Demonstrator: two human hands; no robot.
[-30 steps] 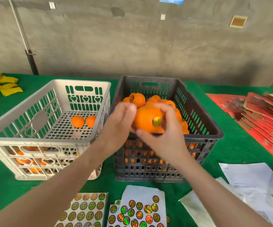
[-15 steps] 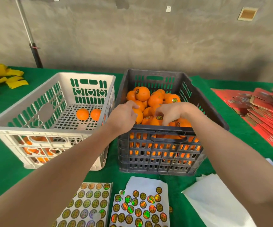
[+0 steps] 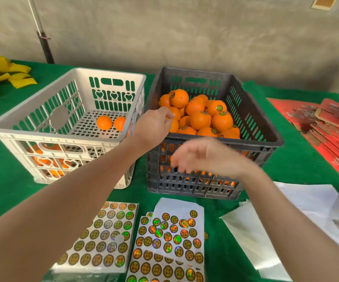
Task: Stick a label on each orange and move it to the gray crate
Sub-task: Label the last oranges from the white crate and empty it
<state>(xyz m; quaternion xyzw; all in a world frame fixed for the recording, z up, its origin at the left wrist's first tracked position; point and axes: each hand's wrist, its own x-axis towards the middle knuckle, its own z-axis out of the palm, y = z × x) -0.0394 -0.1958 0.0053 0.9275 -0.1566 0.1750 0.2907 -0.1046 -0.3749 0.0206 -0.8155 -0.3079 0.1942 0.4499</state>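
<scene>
Peeling one label [image 3: 165,216] cleanly would suit the right hand [image 3: 207,157], grip spread and empty before the gray crate [image 3: 195,71]; whether the left hand [image 3: 154,127] grip holds anything I cannot tell.

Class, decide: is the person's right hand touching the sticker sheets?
Apart. Head view: the right hand hangs in front of the gray crate, whose wall shows between it and the sticker sheets.

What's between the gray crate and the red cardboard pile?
Just bare green tablecloth; the head view shows the gray crate and the red cardboard pile apart.
</scene>
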